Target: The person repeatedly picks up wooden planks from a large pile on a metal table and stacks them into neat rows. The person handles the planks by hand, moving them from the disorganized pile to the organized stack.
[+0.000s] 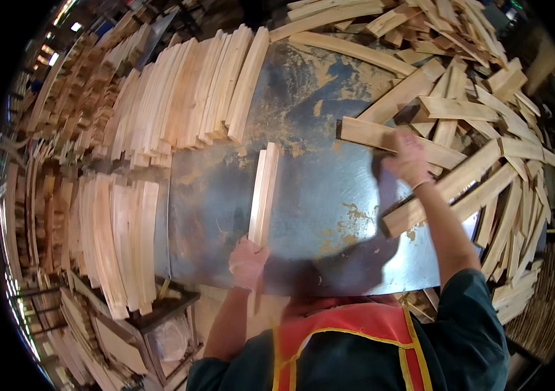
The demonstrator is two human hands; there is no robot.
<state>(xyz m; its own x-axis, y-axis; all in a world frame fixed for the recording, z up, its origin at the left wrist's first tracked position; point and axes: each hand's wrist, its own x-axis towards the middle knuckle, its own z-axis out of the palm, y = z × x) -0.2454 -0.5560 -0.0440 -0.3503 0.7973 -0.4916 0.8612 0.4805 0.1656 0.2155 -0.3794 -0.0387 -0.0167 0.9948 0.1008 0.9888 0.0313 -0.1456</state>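
My left hand [249, 262] is closed around the near end of a pair of narrow wooden strips [264, 195], which point away from me over the metal tabletop [320, 202]. On the right, my right hand [409, 158] is on a wooden board [372, 134] with a dark end, at the edge of a loose heap. Its fingers curl over the board's edge, and the fingertips are partly hidden. Just nearer to me, another wooden board [444, 189] slants across the heap.
A jumbled heap of wooden pieces [509, 215] covers the table's right side. Upright rows of strips [189, 91] stand at the far left, with a second stack [118, 241] nearer. A wooden frame stand [166, 319] is at the lower left. More stacked timber lies beyond, at left.
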